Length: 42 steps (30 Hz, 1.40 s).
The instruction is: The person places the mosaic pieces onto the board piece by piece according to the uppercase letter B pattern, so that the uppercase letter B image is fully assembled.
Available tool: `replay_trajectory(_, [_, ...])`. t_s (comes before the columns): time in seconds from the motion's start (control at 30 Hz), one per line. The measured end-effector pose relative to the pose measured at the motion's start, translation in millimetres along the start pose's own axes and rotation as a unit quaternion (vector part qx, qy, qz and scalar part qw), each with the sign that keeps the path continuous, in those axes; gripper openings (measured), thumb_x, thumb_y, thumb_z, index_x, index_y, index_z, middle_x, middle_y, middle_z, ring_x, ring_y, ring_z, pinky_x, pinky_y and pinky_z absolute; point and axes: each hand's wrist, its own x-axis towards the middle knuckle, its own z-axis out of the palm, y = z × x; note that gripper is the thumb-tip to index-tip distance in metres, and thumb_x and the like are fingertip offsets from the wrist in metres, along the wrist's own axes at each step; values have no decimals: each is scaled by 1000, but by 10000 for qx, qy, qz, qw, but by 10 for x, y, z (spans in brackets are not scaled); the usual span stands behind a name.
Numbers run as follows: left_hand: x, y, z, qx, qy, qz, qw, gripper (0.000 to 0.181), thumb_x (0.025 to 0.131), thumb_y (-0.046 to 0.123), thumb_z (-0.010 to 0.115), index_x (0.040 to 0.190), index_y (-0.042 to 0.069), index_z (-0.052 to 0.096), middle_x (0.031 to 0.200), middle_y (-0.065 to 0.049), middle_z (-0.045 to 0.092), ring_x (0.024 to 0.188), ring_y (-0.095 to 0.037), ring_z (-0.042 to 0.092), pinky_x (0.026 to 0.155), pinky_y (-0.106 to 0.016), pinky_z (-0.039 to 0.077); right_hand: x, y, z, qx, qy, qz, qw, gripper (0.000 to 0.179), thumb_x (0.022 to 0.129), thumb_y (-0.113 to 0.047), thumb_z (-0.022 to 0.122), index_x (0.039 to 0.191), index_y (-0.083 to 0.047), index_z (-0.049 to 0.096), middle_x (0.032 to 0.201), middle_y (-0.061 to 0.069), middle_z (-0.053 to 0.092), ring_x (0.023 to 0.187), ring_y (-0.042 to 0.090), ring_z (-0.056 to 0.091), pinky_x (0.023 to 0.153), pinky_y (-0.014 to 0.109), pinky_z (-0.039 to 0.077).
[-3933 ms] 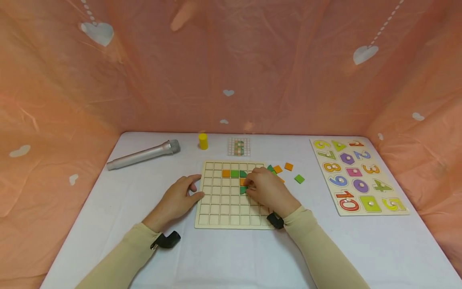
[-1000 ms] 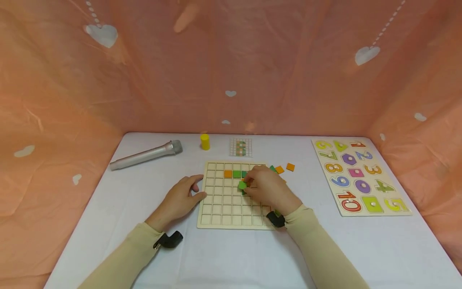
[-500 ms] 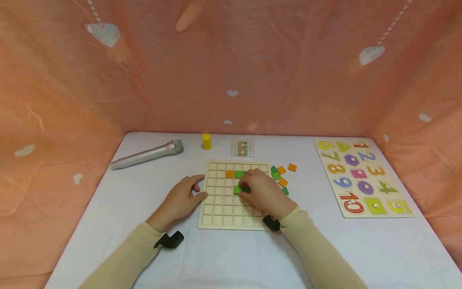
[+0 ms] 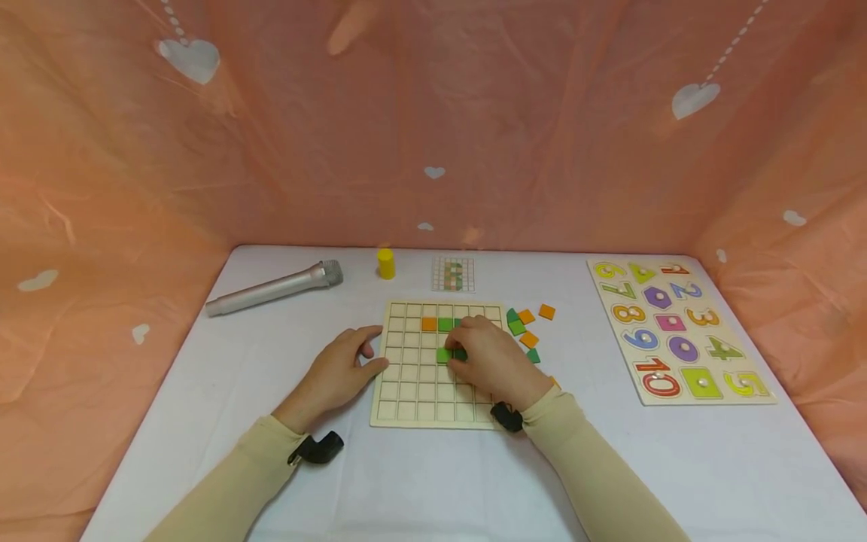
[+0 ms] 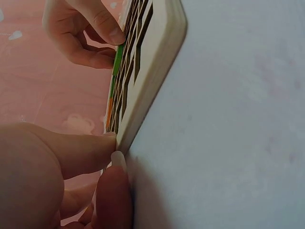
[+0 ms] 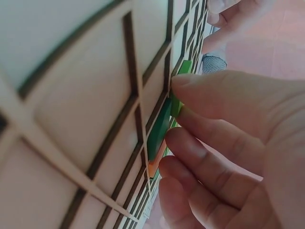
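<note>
My left hand (image 4: 335, 374) rests its thumb and index finger against the left edge of a wooden grid board (image 4: 406, 391); these two fingers also show near the board's corner in the left wrist view. My right hand (image 4: 497, 361) pinches a light green square tile (image 6: 182, 69) between thumb and index finger. That tile (image 4: 443, 354) sits at a cell of the grid, slightly raised at one side. Beside it lies a dark green piece (image 6: 158, 129), partly hidden by my fingers in the head view. An orange tile (image 4: 430, 324) and a green tile (image 4: 445, 324) lie in an upper row.
Several loose orange and green pieces (image 4: 528, 340) lie right of the board. A printed pattern card (image 4: 454, 274) and a yellow cylinder (image 4: 385, 264) stand behind it. A silver microphone (image 4: 274, 289) lies at back left, a number puzzle board (image 4: 680, 331) at right.
The loose green square at the right has come over to the grid in my right hand. Held tilted a second ago, it now lies left of the dark green piece. My left hand stays put.
</note>
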Motion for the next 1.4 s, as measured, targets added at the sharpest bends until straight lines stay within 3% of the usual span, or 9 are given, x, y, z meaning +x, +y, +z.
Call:
replay_trajectory(0.97, [-10,9,-22,-18,53,103,9999,59,102,24,75,154,3,56,104,-5,63,76,-13,48,68,-27,39,-15,-4,-7,10,113,-41,9999,12,95,-20,81,106,-13,82,99,-1,66,100,20,59,85,33,56])
replay_trajectory(1.23, [6,-4,-21,-13,40,83,10000,61,101,25,76,154,4,55,105,-5,63,76,-14,49,68,-26,39,0,112,-97,-30,197,-81,9998,11,98,-22,80,103,-12,80,100,0,67,103,22,61,89,35,58])
replay_trajectory(1.4, [5,-18,-12,-13,66,113,9999,61,101,24,77,154,3,56,104,-5,63,76,-13,49,67,-25,39,-11,251,-200,187,342,125,9992,14,99,-21,77,105,-9,81,102,3,71,100,22,62,87,37,58])
